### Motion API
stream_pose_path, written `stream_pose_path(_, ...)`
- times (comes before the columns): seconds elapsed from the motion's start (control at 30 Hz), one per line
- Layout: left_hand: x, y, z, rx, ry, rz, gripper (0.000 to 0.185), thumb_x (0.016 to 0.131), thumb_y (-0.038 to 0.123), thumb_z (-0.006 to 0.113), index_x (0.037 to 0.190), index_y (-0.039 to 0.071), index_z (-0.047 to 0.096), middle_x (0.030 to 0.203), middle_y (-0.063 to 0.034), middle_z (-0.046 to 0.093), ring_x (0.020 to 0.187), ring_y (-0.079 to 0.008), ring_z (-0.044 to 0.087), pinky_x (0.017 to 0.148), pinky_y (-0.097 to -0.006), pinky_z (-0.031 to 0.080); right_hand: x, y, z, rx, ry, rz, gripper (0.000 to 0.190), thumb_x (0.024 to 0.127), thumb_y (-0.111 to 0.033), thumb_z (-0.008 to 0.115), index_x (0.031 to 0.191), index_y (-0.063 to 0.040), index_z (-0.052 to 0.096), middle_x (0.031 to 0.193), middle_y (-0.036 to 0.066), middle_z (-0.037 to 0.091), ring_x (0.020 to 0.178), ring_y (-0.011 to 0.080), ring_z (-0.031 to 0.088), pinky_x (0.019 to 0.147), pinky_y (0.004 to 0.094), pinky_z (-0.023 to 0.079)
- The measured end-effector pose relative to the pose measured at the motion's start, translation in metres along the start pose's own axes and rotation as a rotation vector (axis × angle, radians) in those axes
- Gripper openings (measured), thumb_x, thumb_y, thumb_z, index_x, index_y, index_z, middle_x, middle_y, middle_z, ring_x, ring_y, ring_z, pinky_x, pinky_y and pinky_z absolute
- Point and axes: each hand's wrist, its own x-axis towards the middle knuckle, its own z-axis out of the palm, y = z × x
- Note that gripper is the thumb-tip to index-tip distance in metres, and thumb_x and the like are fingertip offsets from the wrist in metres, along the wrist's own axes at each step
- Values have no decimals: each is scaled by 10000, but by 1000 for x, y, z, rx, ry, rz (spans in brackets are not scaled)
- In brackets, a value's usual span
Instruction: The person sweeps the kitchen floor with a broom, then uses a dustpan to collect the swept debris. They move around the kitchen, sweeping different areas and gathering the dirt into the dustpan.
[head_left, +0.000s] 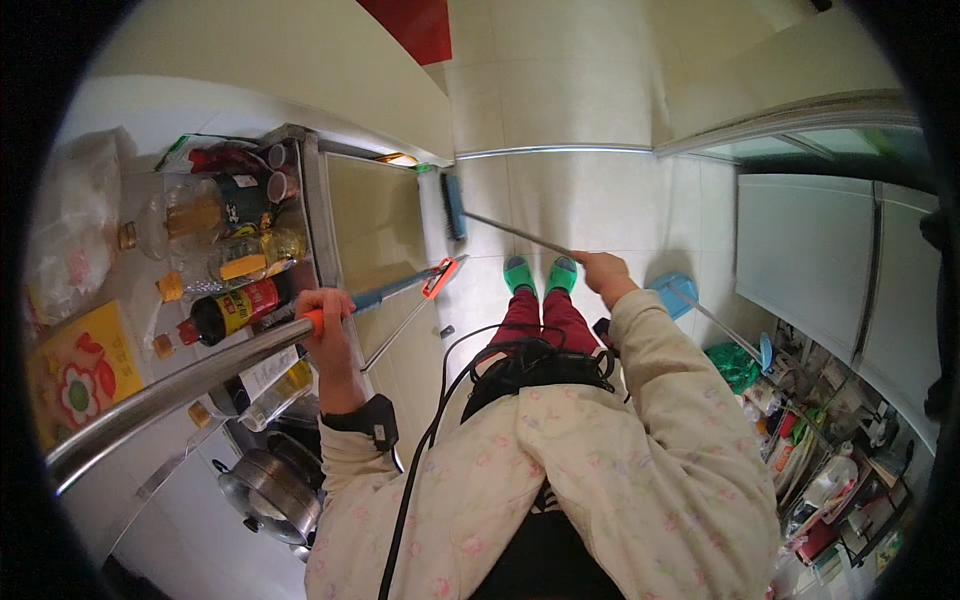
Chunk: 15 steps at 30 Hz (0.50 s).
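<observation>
My right hand (606, 274) is closed around the thin metal handle of a broom (517, 232). The broom's blue head (453, 206) stands on the tiled floor beside the lower cabinet, bristles facing left. My left hand (328, 334) grips a second cleaning tool, apparently a mop, at the orange collar. Its thick shiny metal pole (187, 396) slants toward me over the counter. Beyond the hand run a blue-grey section (394, 291) and an orange lever (439, 278) in front of the cabinet doors. The far end of this tool is hard to make out.
Several oil and sauce bottles (238, 306) and a lidded steel pot (271, 491) stand on the left counter (176, 517). A blue long-handled dustpan (675, 295) is at right, near a loaded rack (817, 487) and white cabinet-like panels (802, 247). A metal floor strip (555, 151) crosses ahead.
</observation>
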Motion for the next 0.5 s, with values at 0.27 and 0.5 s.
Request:
stream_pose_path(0.27, 49, -9, 14, -56, -17, 36, 148, 831, 48, 498, 705, 65, 423, 612, -30, 447, 582, -126, 440, 598, -276, 397, -132, 121, 55, 376, 75, 484, 345, 814, -162, 463, 1152, -186, 530, 1002, 178, 585, 933, 315, 564, 797, 365, 444)
stream_pose_path(0.5, 112, -29, 30, -130, -39, 82, 110, 800, 39, 511, 718, 57, 440, 610, -32, 476, 573, -116, 471, 583, -246, 408, -232, 129, 88, 508, 220, 513, 362, 810, -162, 457, 1155, -69, 515, 1036, 196, 570, 984, 317, 542, 841, 346, 428)
